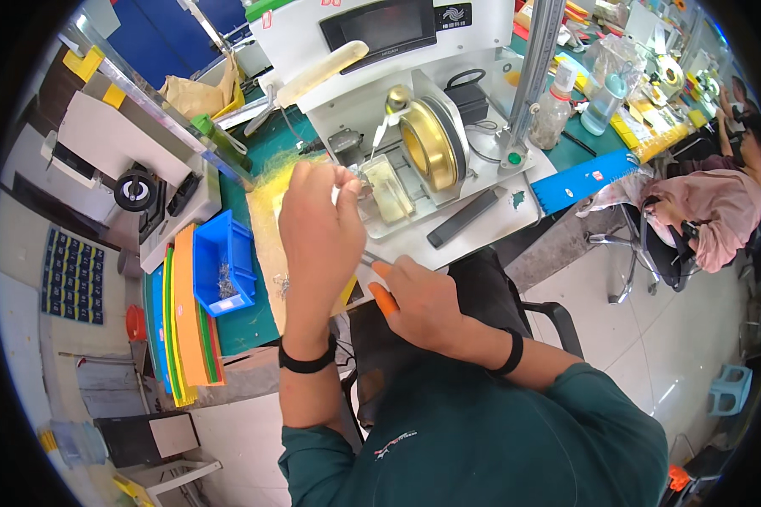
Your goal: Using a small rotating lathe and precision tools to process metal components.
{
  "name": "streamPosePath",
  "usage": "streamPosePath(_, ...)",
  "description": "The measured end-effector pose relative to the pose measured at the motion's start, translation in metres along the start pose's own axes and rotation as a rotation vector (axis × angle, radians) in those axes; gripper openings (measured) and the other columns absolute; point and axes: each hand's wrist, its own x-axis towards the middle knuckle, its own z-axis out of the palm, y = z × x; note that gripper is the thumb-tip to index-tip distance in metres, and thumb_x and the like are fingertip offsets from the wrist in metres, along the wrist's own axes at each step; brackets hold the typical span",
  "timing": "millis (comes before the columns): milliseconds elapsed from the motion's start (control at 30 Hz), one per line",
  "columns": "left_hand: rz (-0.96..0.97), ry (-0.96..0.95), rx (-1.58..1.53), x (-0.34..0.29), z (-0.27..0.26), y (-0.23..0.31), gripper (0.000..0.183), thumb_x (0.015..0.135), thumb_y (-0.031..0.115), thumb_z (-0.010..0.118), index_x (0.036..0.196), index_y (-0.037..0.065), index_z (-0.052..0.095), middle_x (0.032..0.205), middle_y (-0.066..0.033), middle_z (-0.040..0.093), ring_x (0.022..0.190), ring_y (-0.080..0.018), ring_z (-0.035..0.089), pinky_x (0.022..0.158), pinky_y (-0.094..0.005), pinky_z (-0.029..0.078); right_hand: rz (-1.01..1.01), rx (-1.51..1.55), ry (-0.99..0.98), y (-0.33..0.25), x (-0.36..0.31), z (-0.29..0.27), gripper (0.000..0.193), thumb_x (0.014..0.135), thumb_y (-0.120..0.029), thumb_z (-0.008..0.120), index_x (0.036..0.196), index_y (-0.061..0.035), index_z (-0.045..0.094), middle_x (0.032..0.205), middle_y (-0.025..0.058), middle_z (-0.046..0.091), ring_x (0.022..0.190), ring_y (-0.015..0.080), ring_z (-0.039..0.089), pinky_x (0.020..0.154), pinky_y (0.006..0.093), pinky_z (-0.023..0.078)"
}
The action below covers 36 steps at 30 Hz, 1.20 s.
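Observation:
My left hand point(320, 228) is raised by the machine's front, thumb and fingertips pinched together. Whatever sits in that pinch is too small to make out. Lower and to the right, my right hand point(423, 306) is closed round a thin grey metal tool point(368, 257), mostly hidden by the fingers. An orange finger cot point(383, 299) covers one of its fingers. Just beyond the left fingertips lies a small clear tray point(389, 196) on the white machine point(482, 59). A gold spool point(431, 145) stands upright beside the tray.
A blue bin point(220, 262) with small metal pieces sits left of my left hand, beside coloured boards point(192, 313). A black bar point(465, 218) lies on the machine's base. Yellow fine strands point(271, 190) spread behind the left hand. Bottles point(551, 114) and a seated co-worker point(710, 203) are at right.

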Motion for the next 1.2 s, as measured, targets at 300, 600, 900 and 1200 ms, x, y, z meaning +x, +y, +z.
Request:
streamPosePath(300, -0.271, -0.115, -0.142, 0.011, 0.001, -0.047, 0.01, 0.089, 0.01, 0.071, 0.09, 0.0, 0.069, 0.087, -0.0127, 0.061, 0.075, -0.0259, 0.057, 0.069, -0.0376, 0.046, -0.003, 0.07, -0.003, 0.003, -0.01, 0.0, 0.032, 0.085, -0.013, 0.08, 0.114, -0.0037, 0.069, 0.082, 0.0076, 0.057, 0.063, 0.0263, 0.06, 0.051, 0.0379, 0.044)
streamPosePath(600, -0.321, -0.079, -0.209, -0.014, 0.024, -0.071, 0.011, 0.09, 0.011, 0.07, 0.09, 0.0, 0.07, 0.087, -0.0119, 0.063, 0.075, -0.0246, 0.059, 0.069, -0.0355, 0.045, 0.082, 0.026, -0.073, 0.01, -0.023, -0.009, 0.028, 0.089, -0.016, 0.075, 0.112, -0.0019, 0.069, 0.089, 0.0085, 0.061, 0.07, 0.0275, 0.065, 0.057, 0.0377, 0.05)
streamPosePath(900, -0.305, -0.077, -0.181, -0.03, 0.019, -0.092, 0.01, 0.097, 0.001, 0.063, 0.105, -0.004, 0.065, 0.093, -0.0043, 0.06, 0.086, -0.0131, 0.055, 0.075, -0.0277, 0.046, 0.105, 0.14, -0.172, 0.042, -0.066, -0.007, 0.035, 0.093, -0.026, 0.074, 0.12, -0.0059, 0.064, 0.095, 0.0096, 0.061, 0.078, 0.0304, 0.068, 0.059, 0.0421, 0.054)
streamPosePath(1200, -0.407, -0.103, -0.272, -0.022, 0.025, -0.077, 0.008, 0.1, 0.0, 0.058, 0.105, -0.005, 0.063, 0.092, -0.0025, 0.059, 0.081, -0.0099, 0.051, 0.075, -0.025, 0.043, 0.17, 0.152, -0.16, 0.091, -0.109, -0.024, 0.03, 0.095, -0.025, 0.071, 0.115, -0.004, 0.064, 0.096, 0.0112, 0.06, 0.08, 0.0325, 0.067, 0.065, 0.0425, 0.055)
